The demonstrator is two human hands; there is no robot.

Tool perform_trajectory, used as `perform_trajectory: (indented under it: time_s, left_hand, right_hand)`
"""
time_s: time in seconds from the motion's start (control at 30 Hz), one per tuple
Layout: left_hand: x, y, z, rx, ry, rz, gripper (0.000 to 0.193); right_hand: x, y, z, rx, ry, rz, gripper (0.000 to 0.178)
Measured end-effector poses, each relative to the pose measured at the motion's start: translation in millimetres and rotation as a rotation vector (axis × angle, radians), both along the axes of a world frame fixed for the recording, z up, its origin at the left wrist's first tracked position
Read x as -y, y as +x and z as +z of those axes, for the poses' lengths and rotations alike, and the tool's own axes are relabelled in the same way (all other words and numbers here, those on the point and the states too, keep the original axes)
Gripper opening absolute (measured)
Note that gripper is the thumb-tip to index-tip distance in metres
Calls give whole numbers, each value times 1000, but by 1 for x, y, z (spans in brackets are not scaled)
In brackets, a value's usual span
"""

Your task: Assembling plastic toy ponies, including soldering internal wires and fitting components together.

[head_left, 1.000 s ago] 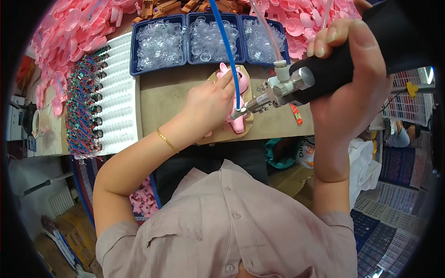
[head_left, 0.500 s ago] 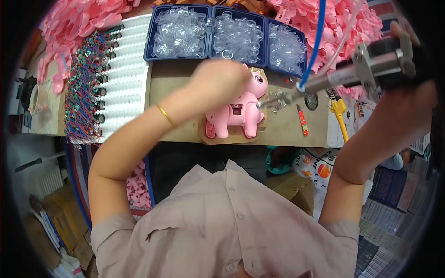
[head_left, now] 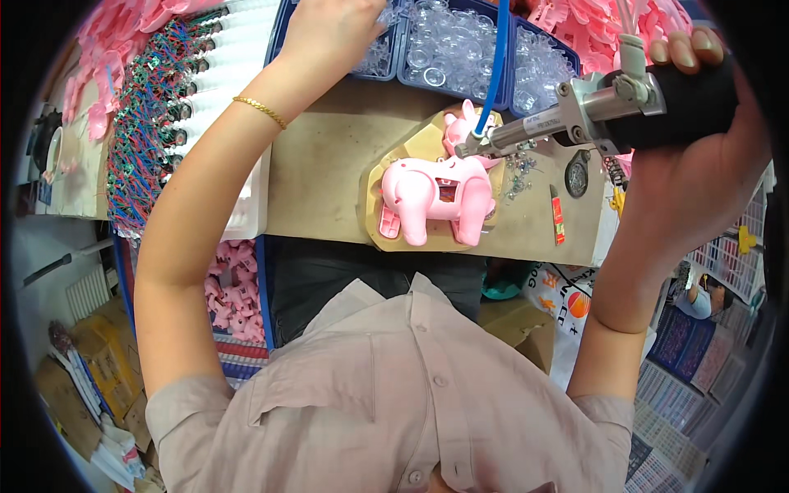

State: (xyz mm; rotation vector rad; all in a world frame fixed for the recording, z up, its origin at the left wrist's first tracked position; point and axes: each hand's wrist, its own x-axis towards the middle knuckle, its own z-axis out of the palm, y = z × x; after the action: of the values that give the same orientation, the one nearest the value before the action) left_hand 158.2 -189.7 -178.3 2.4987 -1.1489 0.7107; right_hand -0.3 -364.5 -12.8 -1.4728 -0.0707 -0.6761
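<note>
My right hand (head_left: 711, 168) grips the black handle of an air screwdriver (head_left: 534, 127) with a metal barrel. Its tip reaches over the far side of a pink plastic animal toy body (head_left: 419, 193), which has an opening in its side. The toy lies in a tan holder (head_left: 374, 226) on the table, and a pink head with ears (head_left: 460, 131) is partly hidden behind the tool. My left hand (head_left: 337, 33) is over the left blue bin (head_left: 390, 70) of clear plastic parts. Its fingers run to the upper picture edge, so whether they hold a part is hidden.
More clear parts fill two bins to the right. A blue air hose (head_left: 497, 66) hangs in front of them. Small screws (head_left: 519, 172), a dark round dish (head_left: 578, 172) and a red cutter (head_left: 558, 215) lie right of the holder. Wired parts (head_left: 156, 131) line a white tray at left.
My left hand has moved from above the toy up and left to the bin. The screwdriver tip has risen slightly, and the whole view has shifted.
</note>
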Motion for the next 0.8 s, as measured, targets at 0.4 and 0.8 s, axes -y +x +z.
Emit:
perform_trajectory:
  time_s: [0.4, 0.8]
  left_hand:
    - [-14, 5, 27, -330, -279, -45, 14]
    - [-64, -154, 11, -658, -420, -128, 18]
  right_hand:
    - [-16, 19, -17, 108, -44, 422, 15]
    - [-35, 15, -11, 87, -98, 336, 15]
